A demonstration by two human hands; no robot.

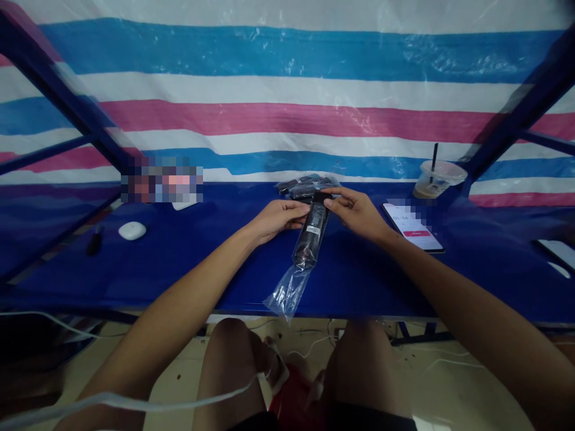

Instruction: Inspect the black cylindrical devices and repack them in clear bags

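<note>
Both of my hands meet over the middle of the blue table (179,263). A long black remote-like object in a clear plastic bag (309,236) lies between them, the bag's loose end hanging over the table's front edge. My left hand (276,218) pinches the object's left side near its top. My right hand (353,209) grips its upper end with thumb and fingers closed. Right behind the hands lies a small pile of similar bagged black items (305,184).
A phone with a lit screen (413,227) lies to the right of my hand, with a plastic iced drink cup and straw (436,178) behind it. A white oval device (132,230) and a dark pen-like thing (94,241) lie at the left. Blue frame bars rise on both sides.
</note>
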